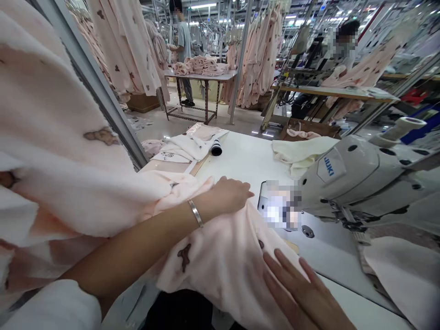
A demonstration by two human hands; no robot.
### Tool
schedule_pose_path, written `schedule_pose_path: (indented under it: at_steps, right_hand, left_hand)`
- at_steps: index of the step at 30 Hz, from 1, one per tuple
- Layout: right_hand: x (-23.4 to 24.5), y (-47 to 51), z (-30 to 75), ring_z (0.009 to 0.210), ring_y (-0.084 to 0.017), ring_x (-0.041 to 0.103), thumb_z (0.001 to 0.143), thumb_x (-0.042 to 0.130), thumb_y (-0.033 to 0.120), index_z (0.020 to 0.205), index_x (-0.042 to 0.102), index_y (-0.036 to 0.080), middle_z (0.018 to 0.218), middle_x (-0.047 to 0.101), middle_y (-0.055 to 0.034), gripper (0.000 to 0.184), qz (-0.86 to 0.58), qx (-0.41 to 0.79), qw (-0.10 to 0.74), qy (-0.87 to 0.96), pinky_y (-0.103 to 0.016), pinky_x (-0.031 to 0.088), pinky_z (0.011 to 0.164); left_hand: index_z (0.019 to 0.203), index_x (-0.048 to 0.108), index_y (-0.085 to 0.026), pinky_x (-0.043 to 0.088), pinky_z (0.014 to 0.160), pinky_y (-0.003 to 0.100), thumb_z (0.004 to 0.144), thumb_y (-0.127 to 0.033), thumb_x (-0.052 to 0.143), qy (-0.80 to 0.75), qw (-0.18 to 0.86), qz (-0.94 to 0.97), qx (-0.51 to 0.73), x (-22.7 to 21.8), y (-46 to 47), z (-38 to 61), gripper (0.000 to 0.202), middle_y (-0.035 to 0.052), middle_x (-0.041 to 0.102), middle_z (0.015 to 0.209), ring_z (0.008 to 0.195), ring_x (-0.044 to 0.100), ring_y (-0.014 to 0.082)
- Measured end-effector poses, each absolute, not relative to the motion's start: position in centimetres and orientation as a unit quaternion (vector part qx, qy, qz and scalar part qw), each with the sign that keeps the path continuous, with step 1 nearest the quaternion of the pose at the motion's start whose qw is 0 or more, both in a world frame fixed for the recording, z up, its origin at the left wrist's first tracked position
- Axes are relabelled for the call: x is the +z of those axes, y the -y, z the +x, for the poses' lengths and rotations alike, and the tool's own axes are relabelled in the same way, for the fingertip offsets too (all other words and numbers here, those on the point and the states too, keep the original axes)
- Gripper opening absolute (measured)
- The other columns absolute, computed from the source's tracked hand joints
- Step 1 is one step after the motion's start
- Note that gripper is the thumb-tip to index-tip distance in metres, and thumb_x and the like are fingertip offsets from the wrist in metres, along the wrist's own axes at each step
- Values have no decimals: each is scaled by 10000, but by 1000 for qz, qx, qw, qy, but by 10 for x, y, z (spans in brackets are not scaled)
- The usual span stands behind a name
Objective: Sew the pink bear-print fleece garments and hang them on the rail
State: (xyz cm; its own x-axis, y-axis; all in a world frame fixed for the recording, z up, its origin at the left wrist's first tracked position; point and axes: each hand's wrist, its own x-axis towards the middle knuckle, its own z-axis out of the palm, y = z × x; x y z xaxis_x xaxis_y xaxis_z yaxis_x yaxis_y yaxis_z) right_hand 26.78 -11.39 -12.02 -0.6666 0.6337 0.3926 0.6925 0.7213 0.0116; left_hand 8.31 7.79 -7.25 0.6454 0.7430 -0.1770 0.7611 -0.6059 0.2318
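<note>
A pale pink fleece garment [220, 256] with small brown bear prints lies across the white sewing table [247, 160] and piles up at my left. My left hand [228, 195], a silver bangle on its wrist, rests on top of the fabric with fingers curled down onto it, near the needle area. My right hand [302, 293] lies flat on the fabric at the table's near edge, fingers stretched out. A grey-white Juki sewing machine [357, 178] stands just to the right of both hands.
A cream cloth [302, 153], white fabric pieces [185, 146] and a black-and-white roll [216, 147] lie on the far part of the table. Pink garments [257, 59] hang on racks behind. Two people work at tables in the background.
</note>
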Motion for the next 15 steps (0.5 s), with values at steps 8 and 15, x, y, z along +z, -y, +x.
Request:
schedule_pose_path:
  at_steps: [8, 15]
  right_hand:
    - [-129, 97, 257, 1275, -258, 431, 870, 475, 545, 1399, 342, 75, 1399, 424, -138, 720, -369, -128, 108, 914, -426, 327, 1061]
    - [-136, 107, 265, 1384, -260, 225, 886, 480, 344, 1433, 268, 91, 1480, 306, -122, 640, -432, -58, 204, 877, -400, 169, 1141]
  left_hand:
    - [874, 636, -219, 466, 733, 309, 713, -195, 527, -386, 223, 893, -56, -62, -70, 83, 196, -1, 685, 865, 788, 617, 200]
    - [1194, 470, -116, 358, 1006, 411, 938, -220, 284, -538, 96, 822, 162, 6, -106, 44, 334, 127, 514, 1257, 1192, 447, 242]
